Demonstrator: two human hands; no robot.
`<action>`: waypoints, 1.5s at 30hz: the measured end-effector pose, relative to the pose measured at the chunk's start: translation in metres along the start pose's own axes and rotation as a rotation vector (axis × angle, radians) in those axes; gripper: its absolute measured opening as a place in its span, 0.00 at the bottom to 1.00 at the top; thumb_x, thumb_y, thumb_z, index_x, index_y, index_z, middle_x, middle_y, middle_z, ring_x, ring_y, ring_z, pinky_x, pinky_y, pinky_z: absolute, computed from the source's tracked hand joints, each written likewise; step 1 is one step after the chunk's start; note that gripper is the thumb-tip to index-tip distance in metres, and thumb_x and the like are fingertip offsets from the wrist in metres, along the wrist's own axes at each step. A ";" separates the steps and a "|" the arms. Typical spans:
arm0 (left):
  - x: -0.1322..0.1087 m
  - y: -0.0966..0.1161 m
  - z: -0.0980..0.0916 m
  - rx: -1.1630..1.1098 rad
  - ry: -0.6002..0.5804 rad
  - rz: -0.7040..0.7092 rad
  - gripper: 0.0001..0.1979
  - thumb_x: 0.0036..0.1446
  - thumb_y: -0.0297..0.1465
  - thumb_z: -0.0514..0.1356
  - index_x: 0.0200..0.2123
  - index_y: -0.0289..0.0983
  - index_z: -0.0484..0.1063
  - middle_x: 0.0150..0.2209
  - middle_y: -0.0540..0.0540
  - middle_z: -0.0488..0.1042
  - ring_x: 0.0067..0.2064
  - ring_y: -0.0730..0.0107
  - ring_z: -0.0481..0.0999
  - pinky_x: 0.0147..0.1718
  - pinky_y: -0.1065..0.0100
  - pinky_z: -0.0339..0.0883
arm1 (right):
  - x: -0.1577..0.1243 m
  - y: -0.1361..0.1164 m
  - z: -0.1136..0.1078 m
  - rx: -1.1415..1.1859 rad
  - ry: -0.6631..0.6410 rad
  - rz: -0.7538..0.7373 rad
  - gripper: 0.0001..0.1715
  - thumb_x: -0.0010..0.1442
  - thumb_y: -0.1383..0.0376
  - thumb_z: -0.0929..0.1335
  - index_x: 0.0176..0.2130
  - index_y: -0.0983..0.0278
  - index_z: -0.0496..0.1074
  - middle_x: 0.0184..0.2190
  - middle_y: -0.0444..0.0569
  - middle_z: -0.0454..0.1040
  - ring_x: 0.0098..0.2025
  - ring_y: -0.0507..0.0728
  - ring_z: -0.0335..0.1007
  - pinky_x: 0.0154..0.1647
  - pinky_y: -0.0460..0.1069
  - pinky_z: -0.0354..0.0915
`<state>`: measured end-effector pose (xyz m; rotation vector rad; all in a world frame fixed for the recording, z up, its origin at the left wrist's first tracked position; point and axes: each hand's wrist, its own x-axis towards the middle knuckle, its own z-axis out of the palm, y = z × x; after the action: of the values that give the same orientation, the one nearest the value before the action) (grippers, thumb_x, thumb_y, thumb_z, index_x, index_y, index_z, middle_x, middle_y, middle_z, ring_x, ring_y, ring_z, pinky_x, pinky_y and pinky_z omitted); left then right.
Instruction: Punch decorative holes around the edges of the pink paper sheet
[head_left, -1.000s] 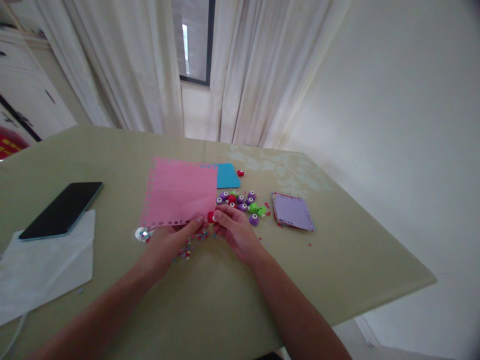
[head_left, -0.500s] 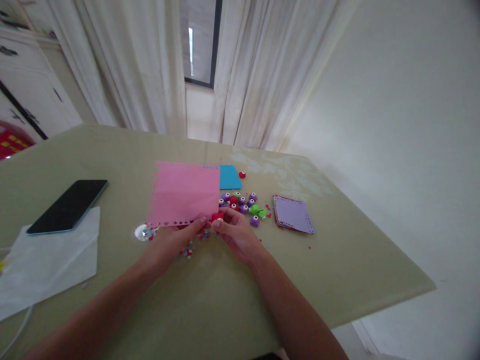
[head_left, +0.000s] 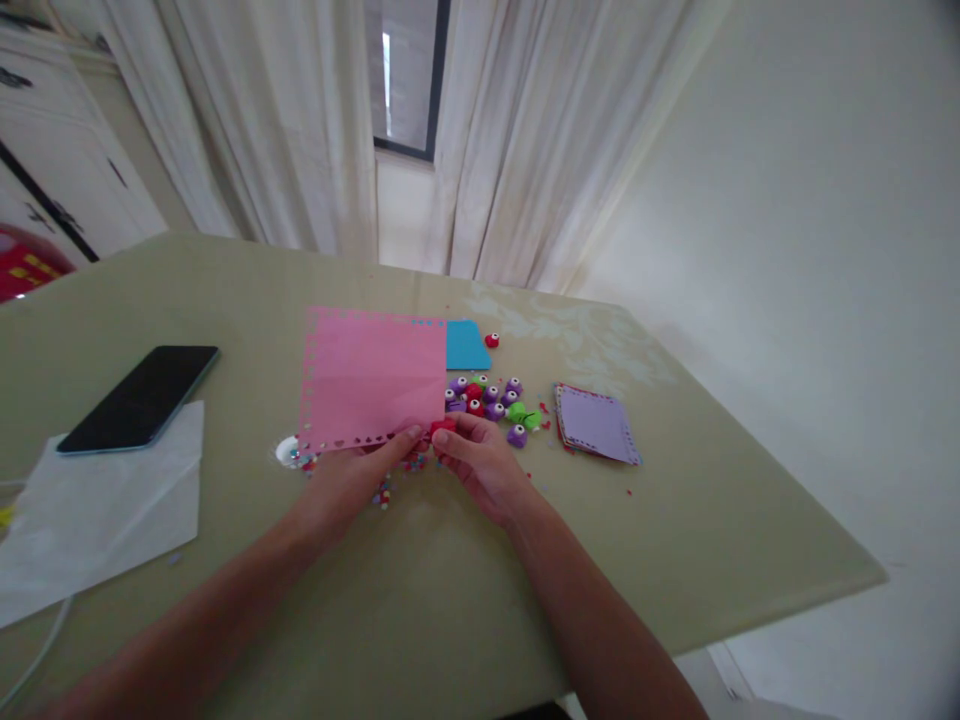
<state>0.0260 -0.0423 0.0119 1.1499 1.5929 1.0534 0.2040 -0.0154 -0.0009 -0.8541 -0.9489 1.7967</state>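
My left hand [head_left: 367, 462] pinches the near edge of a pink sheet of paper [head_left: 375, 375], thumb on top and fingers beneath. Small holes run along several of the sheet's edges. A small red craft punch [head_left: 441, 429] sits between the thumb and fingers of my right hand [head_left: 480, 458], at the sheet's near right corner. Whether its jaws are pressed together is hidden by my fingers. Just beyond that hand lies a cluster of purple, red and green punches [head_left: 493, 410]. Coloured paper bits [head_left: 383, 492] are scattered under and beside my left hand.
A stack of punched paper with a lilac sheet [head_left: 596, 424] on top lies to the right. Blue paper [head_left: 466, 346] shows behind the pink sheet, near a lone red punch [head_left: 492, 340]. On the left, a black phone [head_left: 139, 402] rests partly on white paper [head_left: 150, 515].
The view has shifted slightly. Both hands keep their hold at the sheet's near right corner, and the red punch has turned a little in my right fingers.
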 end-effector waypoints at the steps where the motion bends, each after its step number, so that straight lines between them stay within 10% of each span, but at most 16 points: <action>1: 0.000 0.000 0.000 0.011 -0.007 0.000 0.24 0.50 0.55 0.69 0.37 0.41 0.86 0.39 0.38 0.87 0.52 0.37 0.84 0.43 0.53 0.80 | 0.000 0.000 0.000 -0.010 0.002 0.000 0.23 0.44 0.54 0.86 0.35 0.63 0.82 0.31 0.43 0.79 0.32 0.51 0.70 0.38 0.47 0.64; 17: 0.000 -0.003 0.001 0.017 -0.025 0.049 0.26 0.53 0.55 0.67 0.40 0.39 0.86 0.45 0.37 0.87 0.53 0.40 0.83 0.50 0.52 0.77 | 0.002 0.004 -0.003 -0.105 -0.015 -0.020 0.26 0.47 0.48 0.84 0.36 0.61 0.80 0.31 0.44 0.78 0.31 0.53 0.69 0.35 0.48 0.60; 28: -0.002 0.007 0.001 0.052 -0.012 0.035 0.20 0.50 0.54 0.67 0.26 0.44 0.82 0.32 0.41 0.85 0.52 0.38 0.83 0.51 0.50 0.77 | 0.002 0.006 0.000 -0.172 0.043 -0.058 0.22 0.46 0.50 0.84 0.32 0.59 0.79 0.26 0.42 0.74 0.27 0.52 0.60 0.30 0.49 0.54; 36: 0.007 -0.017 -0.005 0.011 -0.038 -0.055 0.24 0.54 0.54 0.68 0.39 0.40 0.88 0.43 0.39 0.87 0.48 0.43 0.85 0.42 0.57 0.78 | 0.003 -0.004 -0.005 -0.180 0.059 -0.110 0.26 0.46 0.54 0.84 0.40 0.59 0.76 0.33 0.44 0.78 0.32 0.54 0.69 0.34 0.49 0.63; 45: 0.019 -0.013 -0.013 0.162 0.040 0.047 0.23 0.56 0.55 0.63 0.33 0.44 0.87 0.40 0.41 0.88 0.49 0.43 0.85 0.52 0.52 0.76 | -0.001 -0.026 -0.046 -1.398 0.316 -0.428 0.16 0.58 0.71 0.70 0.46 0.61 0.80 0.45 0.53 0.76 0.44 0.61 0.73 0.50 0.56 0.68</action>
<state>0.0073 -0.0284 -0.0007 1.2865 1.7156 0.9975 0.2536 0.0027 0.0008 -1.5083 -1.9728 0.4004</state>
